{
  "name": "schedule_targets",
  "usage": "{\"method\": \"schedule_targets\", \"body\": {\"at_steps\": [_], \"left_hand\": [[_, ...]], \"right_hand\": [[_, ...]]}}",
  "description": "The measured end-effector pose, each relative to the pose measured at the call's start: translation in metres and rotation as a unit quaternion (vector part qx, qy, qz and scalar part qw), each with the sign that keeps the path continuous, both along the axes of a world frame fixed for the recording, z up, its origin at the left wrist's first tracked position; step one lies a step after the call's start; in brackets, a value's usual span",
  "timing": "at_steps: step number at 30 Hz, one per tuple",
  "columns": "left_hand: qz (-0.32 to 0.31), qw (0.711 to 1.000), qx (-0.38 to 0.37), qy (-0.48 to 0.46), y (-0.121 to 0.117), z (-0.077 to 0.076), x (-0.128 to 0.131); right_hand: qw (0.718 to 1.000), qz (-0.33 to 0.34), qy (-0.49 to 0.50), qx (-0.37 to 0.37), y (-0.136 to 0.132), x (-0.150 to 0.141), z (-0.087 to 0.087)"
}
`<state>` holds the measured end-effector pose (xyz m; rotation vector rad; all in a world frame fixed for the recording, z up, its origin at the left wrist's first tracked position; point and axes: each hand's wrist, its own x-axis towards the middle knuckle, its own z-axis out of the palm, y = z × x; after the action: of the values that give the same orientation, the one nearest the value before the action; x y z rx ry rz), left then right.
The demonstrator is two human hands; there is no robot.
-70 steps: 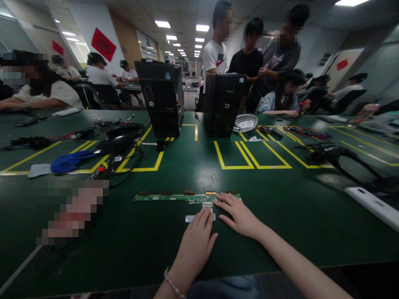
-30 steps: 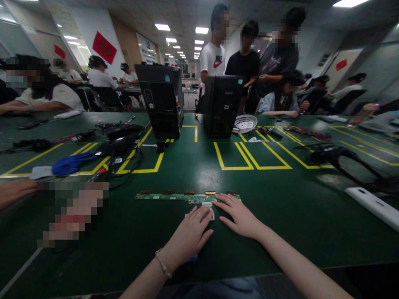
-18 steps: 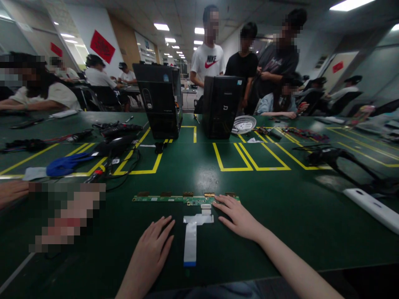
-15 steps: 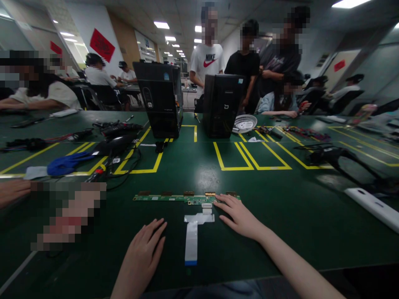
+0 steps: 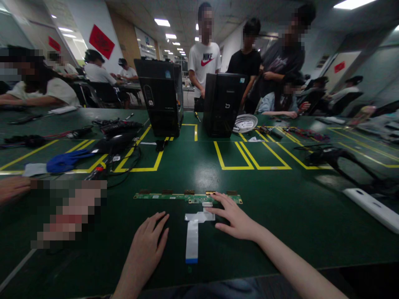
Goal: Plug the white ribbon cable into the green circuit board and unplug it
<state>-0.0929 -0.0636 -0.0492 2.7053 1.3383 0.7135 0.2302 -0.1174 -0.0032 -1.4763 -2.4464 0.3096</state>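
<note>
A long, narrow green circuit board [image 5: 170, 197] lies crosswise on the dark green table, with brown tabs along its far edge. From a white connector near its middle, a white flat ribbon cable [image 5: 192, 241] runs toward me in a T shape and ends in a blue tip. My right hand [image 5: 235, 216] is spread over the board's right part, its fingertips at the board and beside the connector and cable. Left of the cable, my left hand [image 5: 148, 236] rests on the table, fingers stretched out, apart from the board and holding nothing.
Two black computer towers [image 5: 158, 99] stand at the back, with a white basket [image 5: 245, 123] beside the right one. Cables and a blue glove [image 5: 67, 161] lie to the left, near another person's hand [image 5: 14, 189]. A white bar-shaped object [image 5: 372, 209] lies at right.
My right hand has shifted slightly left, its fingers spreading over the connector and the cable's upper end. My left hand has moved slightly to the right and away from me.
</note>
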Motion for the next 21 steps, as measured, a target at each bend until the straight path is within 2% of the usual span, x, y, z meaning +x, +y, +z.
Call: {"method": "schedule_targets", "body": {"at_steps": [7,12,17,21], "left_hand": [[0.003,1.0,-0.001,0.006,0.0,0.0,0.001],[0.005,1.0,0.0,0.003,0.0,0.001,0.001],[0.002,1.0,0.005,-0.001,0.0,0.001,0.002],[0.005,1.0,0.002,0.006,-0.001,0.001,0.001]], "right_hand": [[0.999,-0.001,-0.027,-0.034,0.002,-0.003,-0.001],[0.998,-0.013,-0.038,-0.046,-0.006,-0.002,0.003],[0.995,-0.057,-0.067,-0.042,-0.024,0.008,0.003],[0.986,-0.13,-0.1,-0.019,-0.045,0.026,-0.006]]}}
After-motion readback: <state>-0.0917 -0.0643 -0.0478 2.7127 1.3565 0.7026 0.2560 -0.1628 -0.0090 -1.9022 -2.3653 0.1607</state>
